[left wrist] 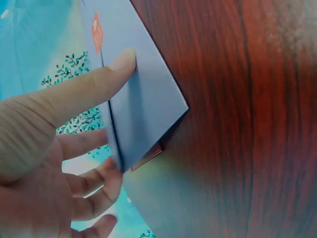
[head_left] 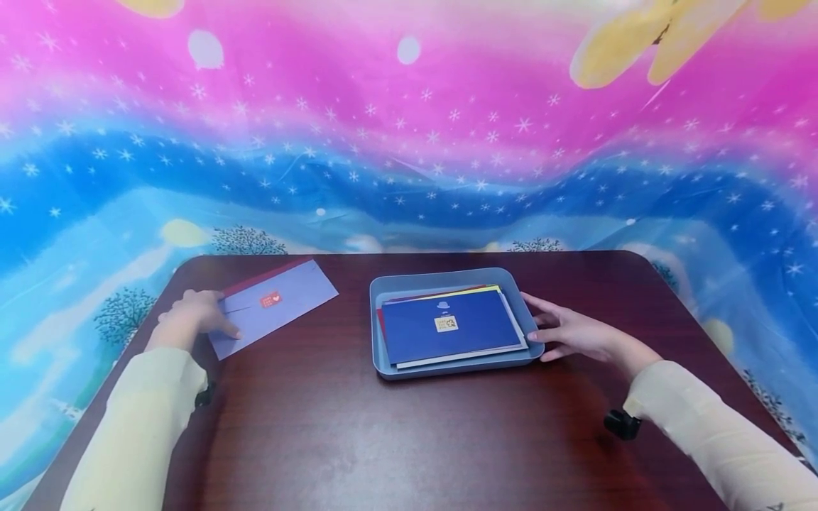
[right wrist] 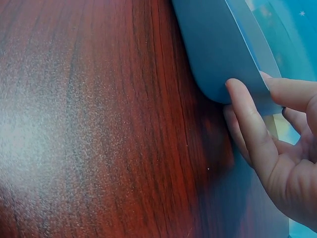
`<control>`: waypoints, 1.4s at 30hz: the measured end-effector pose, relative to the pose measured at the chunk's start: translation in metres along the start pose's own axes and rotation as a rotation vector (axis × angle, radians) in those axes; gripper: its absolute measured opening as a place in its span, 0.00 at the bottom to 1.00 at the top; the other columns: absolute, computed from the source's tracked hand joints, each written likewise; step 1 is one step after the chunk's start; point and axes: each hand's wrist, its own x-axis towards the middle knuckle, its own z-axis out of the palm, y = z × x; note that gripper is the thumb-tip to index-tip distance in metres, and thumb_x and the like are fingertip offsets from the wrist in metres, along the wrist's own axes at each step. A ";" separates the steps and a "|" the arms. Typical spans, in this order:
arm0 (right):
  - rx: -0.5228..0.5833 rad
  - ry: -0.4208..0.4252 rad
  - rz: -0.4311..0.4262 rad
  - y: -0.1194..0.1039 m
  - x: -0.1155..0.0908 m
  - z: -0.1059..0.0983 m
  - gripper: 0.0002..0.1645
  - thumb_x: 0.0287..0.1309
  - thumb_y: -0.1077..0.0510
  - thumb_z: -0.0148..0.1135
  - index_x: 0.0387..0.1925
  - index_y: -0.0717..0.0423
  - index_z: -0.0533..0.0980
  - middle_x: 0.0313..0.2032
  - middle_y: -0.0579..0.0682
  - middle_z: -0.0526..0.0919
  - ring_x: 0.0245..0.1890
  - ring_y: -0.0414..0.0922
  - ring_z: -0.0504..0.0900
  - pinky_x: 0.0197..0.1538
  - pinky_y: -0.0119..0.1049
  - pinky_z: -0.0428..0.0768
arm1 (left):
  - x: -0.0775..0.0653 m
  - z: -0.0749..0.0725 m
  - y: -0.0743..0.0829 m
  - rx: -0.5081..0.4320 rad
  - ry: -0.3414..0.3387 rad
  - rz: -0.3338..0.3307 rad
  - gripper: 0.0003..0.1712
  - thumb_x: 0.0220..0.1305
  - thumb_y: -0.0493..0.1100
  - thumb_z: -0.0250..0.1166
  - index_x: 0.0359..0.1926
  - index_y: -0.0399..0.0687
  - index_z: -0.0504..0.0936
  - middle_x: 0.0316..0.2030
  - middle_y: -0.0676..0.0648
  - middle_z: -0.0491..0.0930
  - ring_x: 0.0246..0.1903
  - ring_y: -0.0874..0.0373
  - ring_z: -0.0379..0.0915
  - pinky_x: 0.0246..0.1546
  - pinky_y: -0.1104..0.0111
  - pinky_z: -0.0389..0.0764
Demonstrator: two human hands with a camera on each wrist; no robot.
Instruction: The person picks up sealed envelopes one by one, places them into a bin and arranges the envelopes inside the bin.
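On the left, my left hand [head_left: 198, 316] pinches the near left corner of a lavender envelope [head_left: 290, 305] with a red heart sticker. In the left wrist view the thumb [left wrist: 111, 74] lies across its face and the fingertips are behind its edge. A maroon envelope [head_left: 246, 285] shows along its far edge, mostly hidden beneath. My right hand [head_left: 578, 333] grips the right side of a blue-grey tray [head_left: 377, 355], and in the right wrist view its fingers [right wrist: 247, 114] are at the tray's rounded corner. On top in the tray is a dark blue envelope [head_left: 415, 341] with a cream sticker.
Under the dark blue envelope, red, yellow and white edges of other envelopes show. The tray stands on a dark wooden table [head_left: 383, 440]. A colourful patterned cloth [head_left: 409, 142] hangs behind the table and along its sides.
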 end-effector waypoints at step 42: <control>-0.012 0.004 -0.005 0.001 0.001 0.001 0.56 0.72 0.60 0.62 0.83 0.41 0.35 0.71 0.73 0.55 0.54 0.54 0.80 0.50 0.49 0.85 | -0.043 0.004 0.059 -0.633 0.248 0.317 0.29 0.76 0.55 0.61 0.65 0.38 0.77 0.57 0.35 0.80 0.47 0.62 0.76 0.46 0.71 0.79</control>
